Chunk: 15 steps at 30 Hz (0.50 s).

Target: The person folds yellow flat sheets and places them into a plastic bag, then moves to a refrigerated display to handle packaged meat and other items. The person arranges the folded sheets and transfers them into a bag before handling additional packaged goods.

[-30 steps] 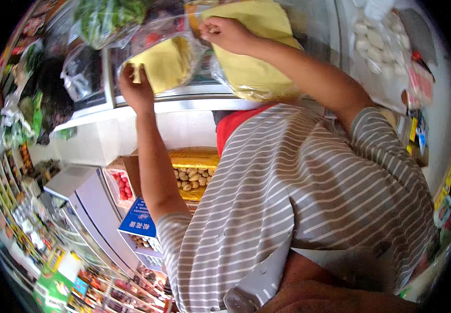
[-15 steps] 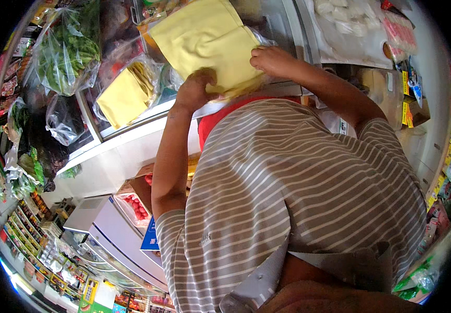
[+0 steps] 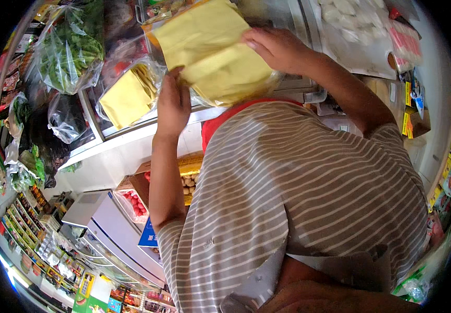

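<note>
Yellow sheets (image 3: 212,49) (bagged) hide left hand (image 3: 173,101) fingertips.

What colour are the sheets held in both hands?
Yellow sheets, in a clear bag; head view shows them best.

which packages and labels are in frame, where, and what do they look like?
Big bag of yellow sheets: top centre, clear plastic, held between left hand and right hand.
Smaller bag of yellow sheets: left of it, on the glass counter.
Bag of greens: upper left, clear plastic.
Tray of white pieces: top right, film-wrapped.
Blue label: square, on white cabinet front, lower centre-left.
</note>
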Tool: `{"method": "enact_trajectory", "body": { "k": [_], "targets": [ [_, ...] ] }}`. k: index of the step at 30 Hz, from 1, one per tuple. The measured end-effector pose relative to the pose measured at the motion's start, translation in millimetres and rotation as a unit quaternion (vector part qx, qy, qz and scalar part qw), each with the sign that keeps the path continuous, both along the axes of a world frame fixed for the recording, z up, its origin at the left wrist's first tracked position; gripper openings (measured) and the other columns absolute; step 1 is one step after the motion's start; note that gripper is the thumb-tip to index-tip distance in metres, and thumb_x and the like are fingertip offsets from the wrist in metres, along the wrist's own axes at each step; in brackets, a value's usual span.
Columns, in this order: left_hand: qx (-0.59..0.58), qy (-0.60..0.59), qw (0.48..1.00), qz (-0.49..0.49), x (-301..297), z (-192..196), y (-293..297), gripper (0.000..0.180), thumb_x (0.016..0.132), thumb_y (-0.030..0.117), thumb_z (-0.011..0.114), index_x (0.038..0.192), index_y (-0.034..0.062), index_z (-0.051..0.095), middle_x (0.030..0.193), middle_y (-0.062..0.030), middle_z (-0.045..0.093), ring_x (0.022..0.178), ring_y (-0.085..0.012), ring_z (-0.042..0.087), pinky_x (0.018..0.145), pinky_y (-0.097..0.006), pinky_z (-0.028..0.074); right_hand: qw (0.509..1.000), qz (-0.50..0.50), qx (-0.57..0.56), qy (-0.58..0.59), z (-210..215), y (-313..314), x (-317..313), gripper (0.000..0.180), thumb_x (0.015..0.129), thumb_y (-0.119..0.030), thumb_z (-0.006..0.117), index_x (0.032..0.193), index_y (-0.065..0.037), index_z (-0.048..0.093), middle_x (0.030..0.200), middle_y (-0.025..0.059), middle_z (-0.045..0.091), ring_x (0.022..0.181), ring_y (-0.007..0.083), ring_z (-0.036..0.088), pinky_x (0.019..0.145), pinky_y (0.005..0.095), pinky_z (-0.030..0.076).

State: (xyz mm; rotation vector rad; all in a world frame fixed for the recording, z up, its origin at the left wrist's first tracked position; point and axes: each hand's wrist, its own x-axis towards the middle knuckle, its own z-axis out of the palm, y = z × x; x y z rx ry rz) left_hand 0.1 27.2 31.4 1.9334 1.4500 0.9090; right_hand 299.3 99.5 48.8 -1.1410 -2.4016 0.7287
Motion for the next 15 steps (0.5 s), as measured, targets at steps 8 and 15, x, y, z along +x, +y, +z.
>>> {"method": "enact_trajectory", "body": {
  "k": [8,15],
  "targets": [
    [-0.137,-0.017,0.989,-0.045,-3,15,-64,0.028,0.092,0.004,0.066,0.120,0.0036,0.061,0.103,-0.0147,0.066,0.089,-0.0243,0.066,0.078,-0.032,0.052,0.992,0.064,-0.109,-0.032,27,-53,35,0.022,0.097,-0.010,0.053,0.119,-0.007,0.059,0.103,0.0180,0.068,0.096,0.0382,0.066,0.083,0.0473,0.053],
    [-0.103,0.028,0.990,0.094,-12,-113,32,0.019,0.087,0.014,0.071,0.102,0.0021,0.070,0.095,-0.0206,0.069,0.092,-0.0379,0.066,0.082,-0.043,0.052,0.996,-0.084,-0.031,-0.018,-99,32,5,0.021,0.101,-0.021,0.051,0.114,-0.008,0.061,0.097,0.0205,0.067,0.089,0.0392,0.066,0.078,0.0467,0.052]
  ]
}}
